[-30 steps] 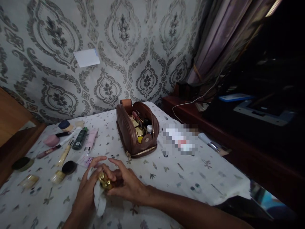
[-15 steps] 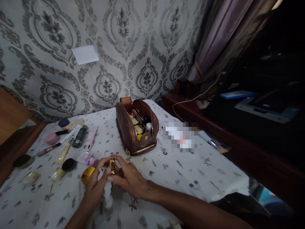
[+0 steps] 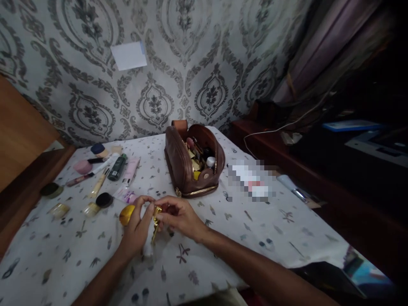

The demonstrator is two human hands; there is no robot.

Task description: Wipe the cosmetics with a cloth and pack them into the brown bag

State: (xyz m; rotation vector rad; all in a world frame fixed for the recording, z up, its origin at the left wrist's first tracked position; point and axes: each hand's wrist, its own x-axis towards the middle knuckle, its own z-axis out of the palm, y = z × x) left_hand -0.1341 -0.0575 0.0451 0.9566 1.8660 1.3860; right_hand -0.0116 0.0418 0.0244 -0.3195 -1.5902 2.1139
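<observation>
Both hands meet low over the patterned tablecloth (image 3: 216, 263), near its front edge, around a shiny gold piece (image 3: 156, 217). The piece stands between the fingers, left of and nearer than the brown bag (image 3: 178, 168). Its long axis runs close to upright in the view, with the upper end by the fingertips and the lower end slanting slightly left and toward the person. Which end is its front cannot be told, since the fingers cover part of it.

The left hand (image 3: 136, 231) is narrow, fingers bent and thumb raised, with a white cloth (image 3: 148, 249) gathered in its grasp; the cloth, which may be tissue, hangs below the palm beside the gold piece. The right hand (image 3: 183, 217) is also narrow, holding the gold piece from the right between thumb and curled fingers.

Just beside the left hand, on its outer side, is a round gold disc (image 3: 126, 215); whether the two touch cannot be told. A lilac tube (image 3: 125, 195) lies just beyond the disc, and a black round lid (image 3: 104, 199) is to its left. Farther back, a green bottle (image 3: 117, 167) and a pink tube (image 3: 131, 169) lie side by side. The bag sits unzipped, its long axis running away toward the wall (image 3: 185, 80).
</observation>
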